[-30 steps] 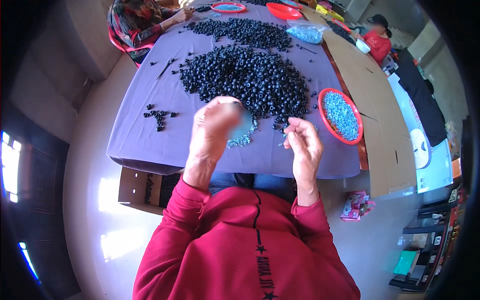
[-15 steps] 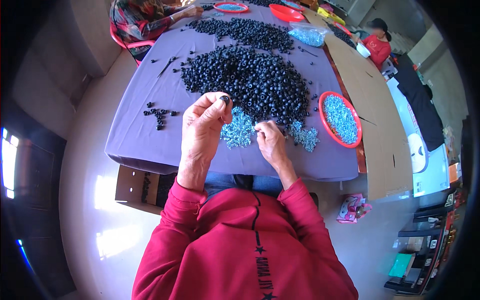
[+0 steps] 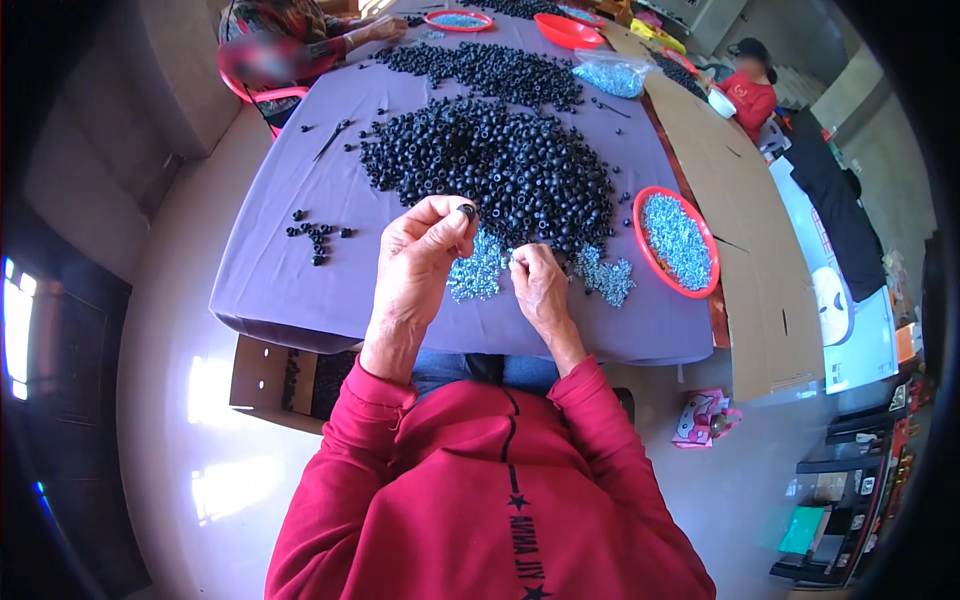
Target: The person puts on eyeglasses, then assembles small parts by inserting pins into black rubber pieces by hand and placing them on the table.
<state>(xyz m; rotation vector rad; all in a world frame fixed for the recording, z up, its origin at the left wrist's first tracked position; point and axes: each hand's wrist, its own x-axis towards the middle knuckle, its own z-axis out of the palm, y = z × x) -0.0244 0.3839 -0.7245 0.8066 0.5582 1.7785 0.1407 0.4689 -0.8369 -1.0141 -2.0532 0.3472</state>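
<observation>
Head view: left hand (image 3: 420, 250) raised over the purple-clothed counter (image 3: 290, 290), thumb and forefinger pinched on a small black ring-shaped rubber piece (image 3: 466, 211) held just above the near edge of the big heap of like black pieces (image 3: 490, 165); right hand (image 3: 538, 285) lower, fingertips closed on a tiny silvery metal part (image 3: 511, 259), beside the loose pile of small silvery metal parts (image 3: 478, 277) on the cloth. Red round plastic bowl of silvery parts (image 3: 675, 240) sits right of the hands; a small cluster of black pieces (image 3: 318, 236) lies apart at left.
</observation>
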